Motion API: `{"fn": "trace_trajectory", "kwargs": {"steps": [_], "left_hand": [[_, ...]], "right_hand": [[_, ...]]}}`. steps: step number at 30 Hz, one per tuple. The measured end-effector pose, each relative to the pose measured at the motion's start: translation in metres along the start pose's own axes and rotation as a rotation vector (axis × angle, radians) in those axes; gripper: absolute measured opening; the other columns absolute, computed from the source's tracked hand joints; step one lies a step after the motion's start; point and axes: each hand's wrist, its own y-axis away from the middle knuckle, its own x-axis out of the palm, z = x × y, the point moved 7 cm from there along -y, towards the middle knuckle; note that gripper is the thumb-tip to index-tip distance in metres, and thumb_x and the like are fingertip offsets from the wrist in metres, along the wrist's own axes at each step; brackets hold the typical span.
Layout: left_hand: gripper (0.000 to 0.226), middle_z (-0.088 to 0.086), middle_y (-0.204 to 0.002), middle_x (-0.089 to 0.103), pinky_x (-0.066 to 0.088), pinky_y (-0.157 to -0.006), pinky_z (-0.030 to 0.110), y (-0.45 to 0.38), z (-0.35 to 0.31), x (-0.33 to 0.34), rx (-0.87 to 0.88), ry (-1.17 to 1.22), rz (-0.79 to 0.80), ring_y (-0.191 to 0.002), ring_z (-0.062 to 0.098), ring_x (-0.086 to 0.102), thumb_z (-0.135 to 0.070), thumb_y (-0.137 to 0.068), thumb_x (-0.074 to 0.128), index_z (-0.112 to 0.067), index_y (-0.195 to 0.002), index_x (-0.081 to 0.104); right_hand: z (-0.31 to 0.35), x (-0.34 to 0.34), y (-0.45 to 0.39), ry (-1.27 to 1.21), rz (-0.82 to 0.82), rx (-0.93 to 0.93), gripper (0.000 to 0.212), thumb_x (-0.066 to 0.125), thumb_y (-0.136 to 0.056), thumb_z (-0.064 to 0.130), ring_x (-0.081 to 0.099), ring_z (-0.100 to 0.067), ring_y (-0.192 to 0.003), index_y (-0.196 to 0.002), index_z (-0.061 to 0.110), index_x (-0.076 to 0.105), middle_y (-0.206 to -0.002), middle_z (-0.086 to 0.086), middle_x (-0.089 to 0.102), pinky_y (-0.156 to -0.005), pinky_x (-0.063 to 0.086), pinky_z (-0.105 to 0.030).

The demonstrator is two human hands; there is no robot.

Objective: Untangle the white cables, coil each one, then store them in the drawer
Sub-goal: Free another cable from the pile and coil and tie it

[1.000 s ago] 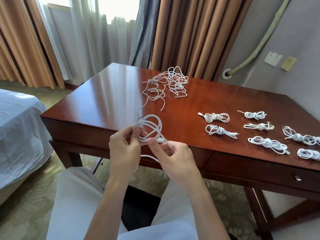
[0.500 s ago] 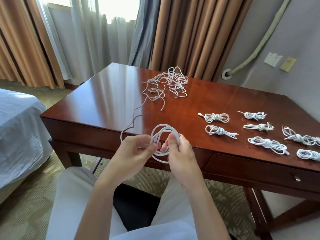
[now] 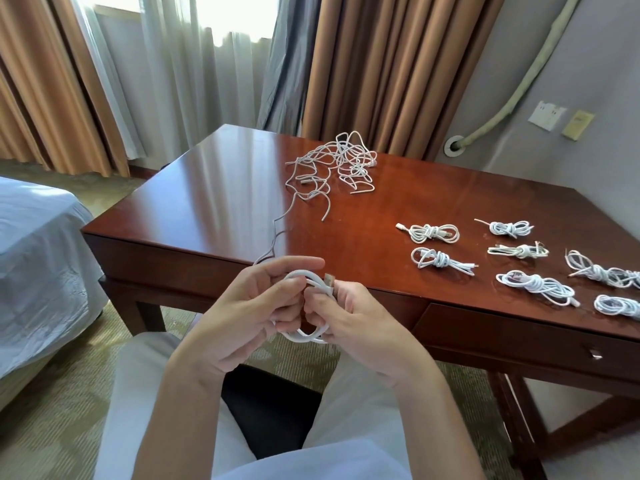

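Note:
Just in front of the desk's near edge, my left hand [image 3: 242, 313] and my right hand [image 3: 360, 320] both grip a white cable coil [image 3: 311, 336] of a few loops. Its plug end sticks up by my right thumb. The cable's free length trails from my left hand up over the desk edge to a tangled pile of white cables [image 3: 341, 164] at the back of the desk. Several coiled and tied cables [image 3: 434, 233] lie in rows on the right half. The drawer [image 3: 519, 337] under the desk at the right is closed.
The dark wooden desk [image 3: 214, 202] has a glossy top. A bed with a white sheet [image 3: 31, 258] stands at the left. Curtains hang behind the desk. My legs in white trousers sit on a dark chair below my hands.
My hands have come closer together and lower, gathering the loops into a tighter coil. The trailing cable has been pulled in, leaving less slack on the desk.

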Motion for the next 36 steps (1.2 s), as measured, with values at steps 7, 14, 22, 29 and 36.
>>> {"fn": "trace_trajectory", "kwargs": {"steps": [7,14,22,29,36], "left_hand": [[0.003,-0.004,-0.066,0.067,0.044,-0.056,0.013,0.000,-0.015,0.014,0.129,-0.515,-0.100,-0.059,0.004,0.060,-0.018,-0.087,0.078,-0.015,-0.086,0.076],[0.033,0.015,-0.043,0.045,0.027,-0.036,0.018,-0.002,-0.016,-0.009,0.226,-0.187,-0.360,-0.033,0.019,0.036,-0.020,-0.082,0.081,-0.013,-0.059,0.057],[0.028,-0.001,-0.037,0.027,0.016,-0.033,0.015,-0.005,-0.008,-0.015,0.210,0.195,-0.476,-0.027,0.008,0.018,-0.024,-0.082,0.066,-0.010,-0.063,0.051],[0.035,-0.006,-0.041,0.028,0.014,-0.037,0.024,-0.007,-0.005,-0.012,0.253,0.288,-0.500,-0.030,0.009,0.022,-0.026,-0.086,0.076,-0.014,-0.067,0.049],[0.028,-0.007,-0.040,0.023,0.026,-0.030,0.017,-0.013,0.004,-0.004,0.232,0.342,-0.454,-0.027,0.008,0.021,-0.028,-0.087,0.063,-0.011,-0.071,0.046]], "right_hand": [[0.002,0.011,0.001,0.251,0.077,-0.003,0.039,0.037,-0.092,0.039,0.066,-0.035,-0.103,-0.107,0.023,0.069,-0.105,-0.008,0.074,-0.094,0.053,-0.057],[0.005,0.005,0.002,0.000,0.057,-0.025,0.043,0.059,-0.095,0.050,0.040,-0.022,-0.069,-0.090,0.010,0.071,-0.080,-0.011,0.059,-0.065,0.035,-0.045],[0.012,-0.005,0.015,-0.105,0.175,-0.012,0.040,0.060,-0.095,0.052,0.037,-0.013,-0.045,-0.105,0.015,0.071,-0.086,-0.037,0.059,-0.049,0.031,-0.025],[0.010,-0.004,0.016,-0.311,0.212,-0.041,0.051,0.051,-0.098,0.045,0.041,-0.007,-0.044,-0.126,0.004,0.062,-0.108,-0.015,0.066,-0.039,0.017,-0.015],[0.011,-0.005,0.019,-0.409,0.239,-0.045,0.047,0.048,-0.097,0.046,0.033,-0.003,-0.039,-0.111,0.003,0.063,-0.106,-0.008,0.070,-0.042,0.012,-0.020]]}}
